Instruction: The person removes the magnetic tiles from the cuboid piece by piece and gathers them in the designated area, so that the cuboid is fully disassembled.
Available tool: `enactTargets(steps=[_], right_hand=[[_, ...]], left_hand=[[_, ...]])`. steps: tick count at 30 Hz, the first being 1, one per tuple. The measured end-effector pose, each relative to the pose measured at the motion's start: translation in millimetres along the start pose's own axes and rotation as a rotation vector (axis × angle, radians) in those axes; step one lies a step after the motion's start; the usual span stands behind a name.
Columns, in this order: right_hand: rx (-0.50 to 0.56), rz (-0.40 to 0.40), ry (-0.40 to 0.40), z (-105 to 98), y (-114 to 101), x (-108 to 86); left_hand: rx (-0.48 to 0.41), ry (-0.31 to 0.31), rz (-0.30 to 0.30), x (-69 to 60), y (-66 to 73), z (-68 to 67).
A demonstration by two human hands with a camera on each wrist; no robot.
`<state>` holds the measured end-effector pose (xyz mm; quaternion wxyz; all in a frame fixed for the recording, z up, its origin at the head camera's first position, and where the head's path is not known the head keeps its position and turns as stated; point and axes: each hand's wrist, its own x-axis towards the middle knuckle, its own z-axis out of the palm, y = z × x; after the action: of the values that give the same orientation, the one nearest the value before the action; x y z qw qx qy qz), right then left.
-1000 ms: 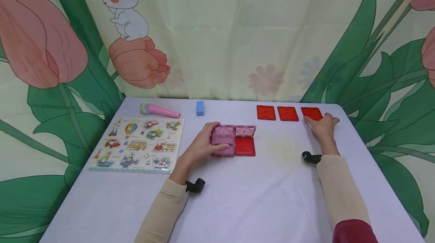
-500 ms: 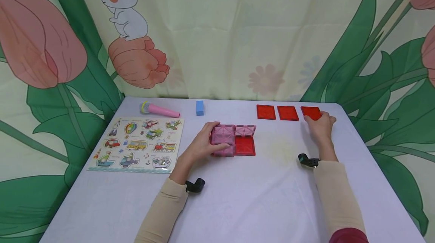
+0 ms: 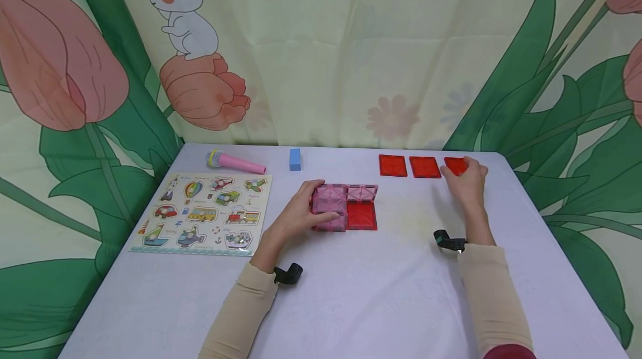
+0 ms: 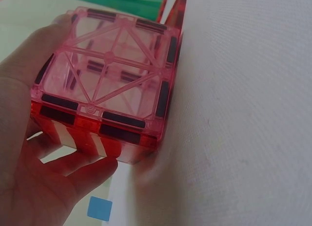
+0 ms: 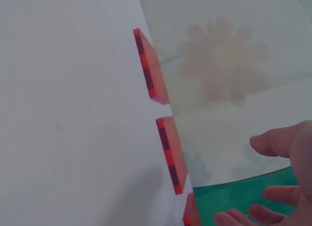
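My left hand grips a box of clear pink and red magnetic tiles, its thumb across the near side. Joined to the box on the right are a flat red magnetic tile and an upright pink magnetic tile behind it. My right hand hovers at the rightmost red tile of a row, partly covering it. In the right wrist view its thumb and fingers are spread apart, off to the side of that tile, with nothing seen between them.
Two more red tiles, one left and one middle, lie at the table's back edge. A blue block, a pink toy microphone and a vehicle picture board are on the left. A printed curtain hangs behind.
My right hand has shifted left over the rightmost red tile, covering more of its right part. My left hand and the magnetic tile box have stayed in place.
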<state>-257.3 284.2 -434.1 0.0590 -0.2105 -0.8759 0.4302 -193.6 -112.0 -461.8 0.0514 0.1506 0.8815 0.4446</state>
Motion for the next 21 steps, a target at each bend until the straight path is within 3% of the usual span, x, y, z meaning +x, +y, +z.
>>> enactTargets(steps=[11,21], right_hand=[[-0.013,-0.157,0.008,3.3,-25.4,-26.9],[0.051,-0.266,0.002,8.4,-41.3,-46.3]], left_hand=[[-0.009,-0.003,-0.002,0.1,-0.8,0.4],[0.002,0.001,0.0,0.8,-1.9,0.9]])
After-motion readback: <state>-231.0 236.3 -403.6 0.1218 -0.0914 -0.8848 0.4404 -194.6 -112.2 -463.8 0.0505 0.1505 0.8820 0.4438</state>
